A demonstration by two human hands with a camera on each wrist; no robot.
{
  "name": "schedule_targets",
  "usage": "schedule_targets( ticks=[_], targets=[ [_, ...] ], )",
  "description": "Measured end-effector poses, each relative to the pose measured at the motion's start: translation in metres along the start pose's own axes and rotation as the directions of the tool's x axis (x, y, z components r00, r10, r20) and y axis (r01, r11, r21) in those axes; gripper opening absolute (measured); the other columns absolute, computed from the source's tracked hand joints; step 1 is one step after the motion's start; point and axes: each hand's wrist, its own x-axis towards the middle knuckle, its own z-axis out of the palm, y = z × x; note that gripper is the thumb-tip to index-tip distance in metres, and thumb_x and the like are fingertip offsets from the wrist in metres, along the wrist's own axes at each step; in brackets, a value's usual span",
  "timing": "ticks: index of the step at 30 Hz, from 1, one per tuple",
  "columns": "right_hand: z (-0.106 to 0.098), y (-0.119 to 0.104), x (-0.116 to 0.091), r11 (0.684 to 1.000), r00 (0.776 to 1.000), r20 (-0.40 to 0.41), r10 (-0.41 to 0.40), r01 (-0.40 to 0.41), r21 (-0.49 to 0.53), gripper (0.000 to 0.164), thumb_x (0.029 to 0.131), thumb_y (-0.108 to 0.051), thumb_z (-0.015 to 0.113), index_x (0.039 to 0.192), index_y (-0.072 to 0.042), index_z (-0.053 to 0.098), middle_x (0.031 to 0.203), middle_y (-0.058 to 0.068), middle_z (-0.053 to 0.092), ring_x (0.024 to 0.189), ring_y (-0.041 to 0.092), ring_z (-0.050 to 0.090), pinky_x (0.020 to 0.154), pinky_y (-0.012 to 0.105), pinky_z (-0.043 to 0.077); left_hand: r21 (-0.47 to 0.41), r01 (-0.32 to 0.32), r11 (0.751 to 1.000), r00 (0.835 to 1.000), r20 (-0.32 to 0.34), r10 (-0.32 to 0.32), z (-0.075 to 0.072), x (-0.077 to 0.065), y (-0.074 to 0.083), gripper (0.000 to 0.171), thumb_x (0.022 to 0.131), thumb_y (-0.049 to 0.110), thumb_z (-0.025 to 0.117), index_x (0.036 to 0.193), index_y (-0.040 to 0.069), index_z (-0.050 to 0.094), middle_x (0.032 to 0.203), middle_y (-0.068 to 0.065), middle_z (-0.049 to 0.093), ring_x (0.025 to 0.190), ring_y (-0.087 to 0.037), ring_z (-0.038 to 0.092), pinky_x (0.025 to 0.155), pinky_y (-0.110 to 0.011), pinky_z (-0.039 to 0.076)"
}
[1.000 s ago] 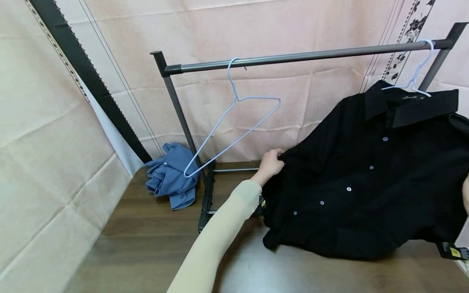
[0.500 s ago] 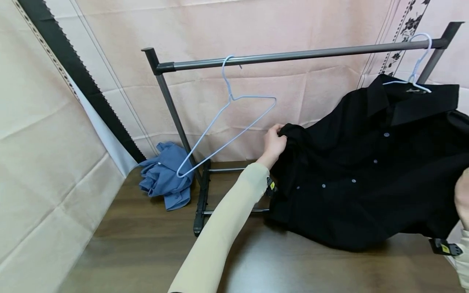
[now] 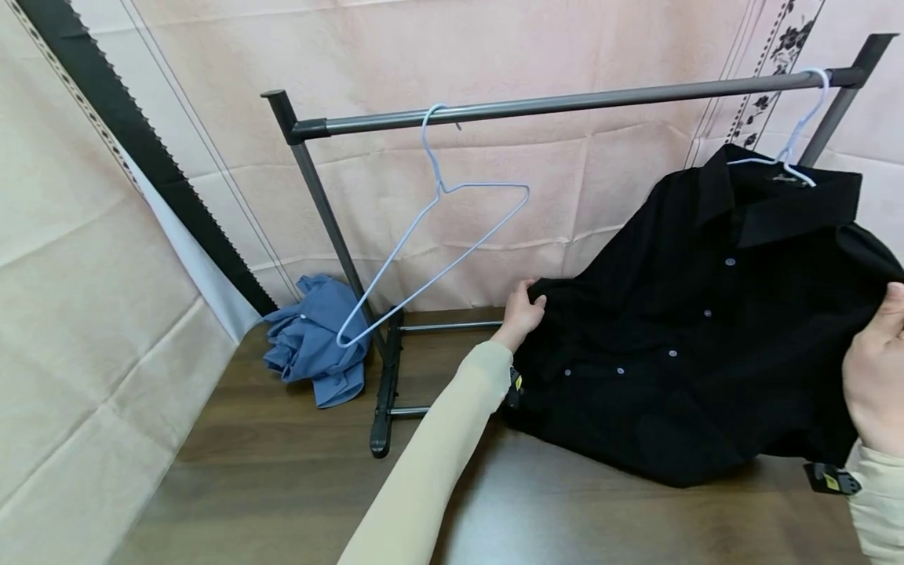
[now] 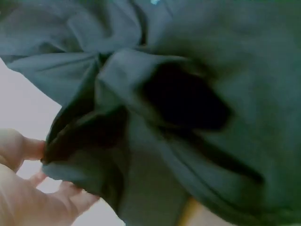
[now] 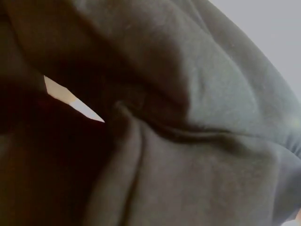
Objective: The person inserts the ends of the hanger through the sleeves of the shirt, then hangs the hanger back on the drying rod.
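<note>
A black button-up shirt [image 3: 657,314] hangs on a pale blue wire hanger [image 3: 794,153] at the right end of the rack's bar. My left hand [image 3: 521,314] pinches the edge of the shirt's sleeve on the left side. In the left wrist view the thumb and fingers [image 4: 44,193] hold the cloth's edge, and a dark fold opening shows beside them. On the right side my right hand [image 3: 876,377] grips the shirt, with the thumb in front and the other fingers hidden. Mostly dark cloth [image 5: 202,174] fills the right wrist view.
The dark metal rack [image 3: 537,110] stands on a wooden table [image 3: 282,486]. A bare pale blue hanger [image 3: 438,188] hangs near its left end. A crumpled blue shirt [image 3: 318,337] lies beside the rack's left foot. Pale curtains [image 3: 494,55] enclose the back and left.
My left hand rose with the sleeve, then came down again. My right hand has come further into view, moving left. The shirt's front shifted slightly, and the head view turned a little.
</note>
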Motion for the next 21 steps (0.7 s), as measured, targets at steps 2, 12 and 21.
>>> schedule_targets(
  ticks=[2,12,21],
  targets=[
    [0.004,-0.004,-0.004,1.0,1.0,-0.024,-0.007,0.007,-0.007,0.051,0.111,-0.028,0.037,0.111,0.02,0.055,0.098,0.04,0.051,0.098,0.057,0.052,0.084,0.063,0.035,0.065,0.018,0.998,1.0,0.007,-0.019,-0.002,-0.001,-0.009,0.05,0.106,0.02,0.053,0.154,0.014,0.04,0.151,-0.015,0.04,0.137,-0.03,0.042,0.109,-0.042,0.039],
    [0.004,-0.012,-0.009,0.996,0.997,0.009,0.076,-0.076,0.034,0.06,0.108,-0.04,0.04,0.12,0.016,0.059,0.12,0.04,0.056,0.118,0.053,0.053,0.099,0.063,0.037,0.215,-0.013,0.977,0.999,0.04,0.005,-0.017,-0.002,-0.022,0.048,0.104,0.022,0.058,0.15,0.012,0.047,0.147,-0.011,0.047,0.134,-0.027,0.044,0.108,-0.039,0.039],
    [0.004,-0.014,-0.017,0.985,0.985,0.03,0.17,-0.171,0.036,0.061,0.107,-0.042,0.042,0.125,0.014,0.059,0.125,0.037,0.056,0.123,0.048,0.053,0.107,0.054,0.037,0.249,-0.052,0.967,0.996,0.087,0.031,-0.031,-0.012,-0.026,0.044,0.104,0.021,0.058,0.146,0.012,0.052,0.144,-0.011,0.052,0.131,-0.027,0.048,0.107,-0.037,0.041]
  ],
)
